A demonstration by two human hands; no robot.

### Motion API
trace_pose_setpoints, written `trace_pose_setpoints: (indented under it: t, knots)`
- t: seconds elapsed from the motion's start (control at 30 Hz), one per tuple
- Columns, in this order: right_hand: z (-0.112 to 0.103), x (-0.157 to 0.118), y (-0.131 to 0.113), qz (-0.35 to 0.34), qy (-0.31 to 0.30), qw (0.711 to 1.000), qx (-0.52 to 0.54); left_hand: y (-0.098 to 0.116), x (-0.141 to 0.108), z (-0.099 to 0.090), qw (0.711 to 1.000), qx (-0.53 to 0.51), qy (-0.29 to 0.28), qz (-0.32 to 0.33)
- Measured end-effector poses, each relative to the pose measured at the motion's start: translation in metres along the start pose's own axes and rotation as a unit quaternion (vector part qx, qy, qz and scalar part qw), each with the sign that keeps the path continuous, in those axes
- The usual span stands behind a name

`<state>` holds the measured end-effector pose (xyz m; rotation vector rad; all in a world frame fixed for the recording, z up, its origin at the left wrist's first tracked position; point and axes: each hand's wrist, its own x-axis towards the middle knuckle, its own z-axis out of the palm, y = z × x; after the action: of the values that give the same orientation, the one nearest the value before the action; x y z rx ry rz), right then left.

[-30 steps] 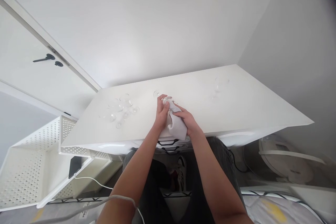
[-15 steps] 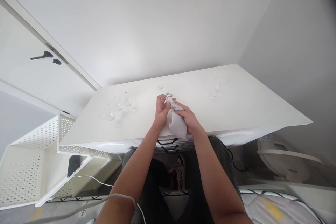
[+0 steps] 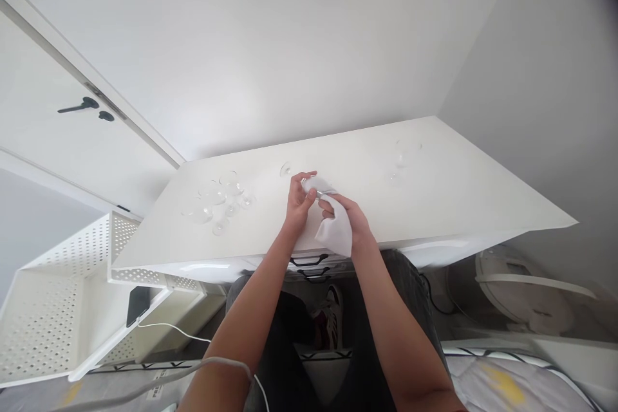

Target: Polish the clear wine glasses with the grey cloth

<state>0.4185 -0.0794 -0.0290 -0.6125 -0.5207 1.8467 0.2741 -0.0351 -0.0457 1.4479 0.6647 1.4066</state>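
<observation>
My left hand (image 3: 299, 205) is closed around a clear stemmed glass, whose round foot (image 3: 286, 169) sticks out beyond the fingers, tilted to the far left. Its bowl lies between my hands, mostly covered. A pale grey-white cloth (image 3: 337, 232) is in my right hand (image 3: 353, 217). Part of the cloth is pressed at the glass's rim and seems tucked inside the bowl; the rest hangs loose toward me. Both hands are above the front middle of a white cabinet top (image 3: 270, 232).
Several clear stemmed glasses (image 3: 215, 193) stand close together on the left of the top. Another clear glass (image 3: 402, 158) is on the right. Black-handled drawers (image 3: 309, 261) are below. At left, a phone (image 3: 138, 304) with a white cable lies on a perforated shelf (image 3: 53, 322).
The glass has turned in my left hand, its foot shifting left and slightly nearer. My right hand has rotated, and the cloth's loose end has swung to the right.
</observation>
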Motion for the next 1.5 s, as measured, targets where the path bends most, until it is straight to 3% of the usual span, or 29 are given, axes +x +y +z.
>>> trace_pose_setpoints:
  t: [0.1, 0.2, 0.27, 0.37, 0.43, 0.5, 0.6, 0.67, 0.77, 0.83, 0.9, 0.97, 1.07, 1.1, 1.2, 1.27, 1.4, 1.5]
  knots:
    - [0.0, -0.004, -0.006, -0.017, -0.007, 1.0, 0.011, -0.001, 0.0, -0.002, 1.0, 0.021, -0.012, -0.005]
    - [-0.006, -0.006, -0.01, -0.065, 0.02, 0.987, -0.143, -0.001, 0.0, -0.003, 1.0, 0.022, -0.015, 0.002]
    - [-0.012, -0.008, -0.013, -0.098, 0.014, 0.949, -0.299, -0.001, -0.001, -0.004, 0.999, 0.032, 0.002, 0.011]
    - [-0.021, -0.01, -0.02, -0.152, 0.001, 0.854, -0.498, -0.001, -0.001, -0.004, 0.998, 0.066, 0.021, 0.002]
    - [-0.025, -0.011, -0.023, -0.182, 0.044, 0.801, -0.569, -0.001, -0.001, -0.003, 0.997, 0.075, 0.026, -0.012]
    - [-0.025, -0.011, -0.023, -0.204, 0.097, 0.778, -0.586, -0.001, 0.0, -0.001, 0.997, 0.068, 0.037, -0.018]
    - [-0.017, -0.008, -0.018, -0.217, 0.111, 0.808, -0.537, 0.0, 0.0, 0.001, 0.998, 0.05, 0.038, -0.019]
    - [-0.011, -0.006, -0.014, -0.197, 0.068, 0.852, -0.481, 0.0, 0.0, 0.001, 0.998, 0.052, 0.03, -0.019]
    - [-0.008, -0.006, -0.014, -0.11, 0.015, 0.929, -0.352, -0.001, 0.0, -0.001, 0.998, 0.058, 0.023, -0.008]
    - [-0.011, -0.008, -0.017, -0.064, 0.029, 0.968, -0.242, -0.004, 0.001, -0.003, 0.999, 0.04, 0.031, 0.0]
    - [-0.019, -0.01, -0.022, -0.071, 0.075, 0.982, -0.158, -0.008, 0.001, -0.004, 0.998, 0.012, 0.054, -0.002]
    - [-0.025, -0.01, -0.027, -0.134, 0.136, 0.974, -0.125, -0.011, 0.002, -0.005, 0.996, -0.012, 0.085, -0.011]
    - [-0.029, -0.009, -0.031, -0.255, 0.193, 0.935, -0.152, -0.012, 0.003, -0.006, 0.994, -0.039, 0.105, -0.021]
    - [-0.027, -0.009, -0.031, -0.265, 0.184, 0.93, -0.176, -0.011, 0.003, -0.006, 0.994, -0.046, 0.095, -0.027]
    - [-0.021, -0.007, -0.029, -0.213, 0.1, 0.937, -0.259, -0.009, 0.003, -0.004, 0.997, -0.052, 0.043, -0.048]
    - [-0.019, -0.005, -0.027, -0.218, 0.074, 0.924, -0.306, -0.008, 0.003, -0.003, 0.997, -0.049, 0.017, -0.051]
    - [-0.021, -0.002, -0.024, -0.273, 0.128, 0.878, -0.373, -0.011, 0.004, -0.002, 0.997, -0.044, -0.039, -0.052]
    - [-0.026, -0.001, -0.024, -0.281, 0.17, 0.865, -0.379, -0.013, 0.003, -0.001, 0.992, -0.042, -0.093, -0.073]
